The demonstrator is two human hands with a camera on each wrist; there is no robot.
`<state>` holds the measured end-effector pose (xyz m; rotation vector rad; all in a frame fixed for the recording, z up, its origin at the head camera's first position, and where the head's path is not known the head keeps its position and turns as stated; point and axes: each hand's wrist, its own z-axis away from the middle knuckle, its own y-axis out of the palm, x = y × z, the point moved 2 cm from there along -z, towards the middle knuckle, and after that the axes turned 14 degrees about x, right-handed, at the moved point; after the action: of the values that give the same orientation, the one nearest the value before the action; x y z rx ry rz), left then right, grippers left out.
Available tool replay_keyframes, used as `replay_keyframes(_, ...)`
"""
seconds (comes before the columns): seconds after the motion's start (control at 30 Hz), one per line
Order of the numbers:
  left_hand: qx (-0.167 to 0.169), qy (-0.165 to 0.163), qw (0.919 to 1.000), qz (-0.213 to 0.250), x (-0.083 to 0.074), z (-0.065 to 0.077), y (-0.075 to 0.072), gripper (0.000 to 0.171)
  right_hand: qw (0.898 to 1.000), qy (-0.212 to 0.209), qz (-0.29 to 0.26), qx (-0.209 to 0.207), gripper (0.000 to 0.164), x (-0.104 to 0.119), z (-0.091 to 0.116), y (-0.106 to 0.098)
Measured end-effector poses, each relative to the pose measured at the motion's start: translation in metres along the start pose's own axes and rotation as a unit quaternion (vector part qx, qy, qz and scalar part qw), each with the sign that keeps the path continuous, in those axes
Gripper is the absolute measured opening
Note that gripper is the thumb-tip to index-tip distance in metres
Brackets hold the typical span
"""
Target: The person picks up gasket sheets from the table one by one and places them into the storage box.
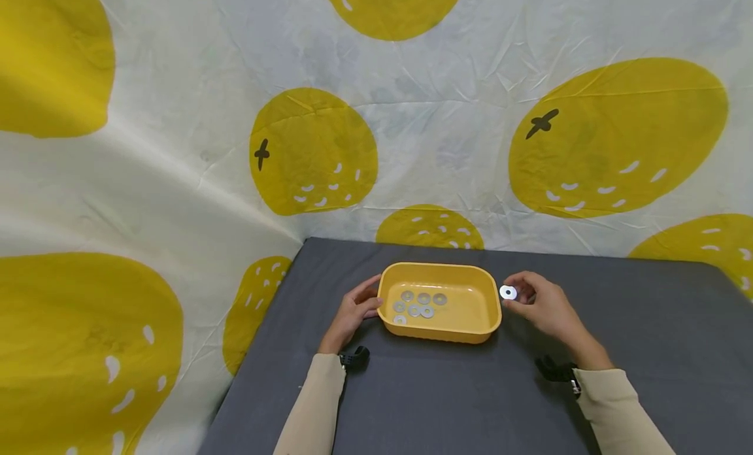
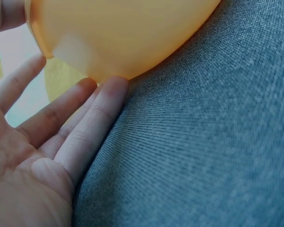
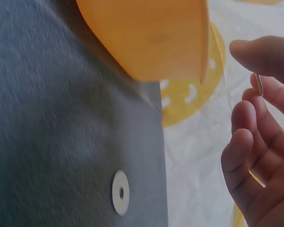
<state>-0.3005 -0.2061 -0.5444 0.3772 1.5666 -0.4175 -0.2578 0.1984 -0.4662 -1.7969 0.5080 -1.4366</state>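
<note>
A yellow plastic tray sits on the dark cloth, with several flat metal washers lying loose in its left half. My left hand rests against the tray's left end. In the left wrist view, its fairly straight fingers touch the outer wall and its thumb meets the rim. Just off the tray's right end, my right hand pinches one washer between thumb and fingers, above the cloth. That washer shows edge-on in the right wrist view. Another washer lies on the cloth there.
Dark grey cloth covers the table. Behind and to the left hangs a white sheet printed with yellow fruit shapes. Black straps are on both wrists.
</note>
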Motion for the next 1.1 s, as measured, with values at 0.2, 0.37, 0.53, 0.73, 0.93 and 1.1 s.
replay_keyframes(0.2, 0.0, 0.002, 1.0, 0.001, 0.0, -0.003, -0.001, 0.058, 0.999, -0.03, 0.014, -0.019, 0.033, 0.009, -0.004, 0.012)
replay_keyframes(0.37, 0.001, -0.001, 1.0, 0.001, 0.001, -0.005, -0.001, 0.058, 0.999, -0.046, 0.018, -0.023, 0.029, 0.016, -0.007, 0.02)
replay_keyframes(0.53, -0.004, -0.005, 1.0, 0.002, 0.001, -0.003, -0.001, 0.057, 0.998, -0.059, 0.015, -0.012, 0.029, 0.023, -0.009, 0.027)
replay_keyframes(0.73, -0.013, 0.003, 0.9999, -0.003, -0.002, 0.001, -0.002, 0.059, 0.996, -0.084, 0.019, -0.013, 0.028, 0.034, -0.013, 0.03)
replay_keyframes(0.93, -0.009, 0.001, 1.0, 0.002, -0.004, 0.001, -0.001, 0.059, 0.995, -0.092, 0.03, 0.0, 0.028, 0.042, -0.016, 0.033)
replay_keyframes(1.1, 0.001, -0.006, 1.0, 0.007, -0.002, 0.001, 0.001, 0.058, 0.994, -0.105, 0.029, 0.008, 0.028, 0.046, -0.019, 0.038)
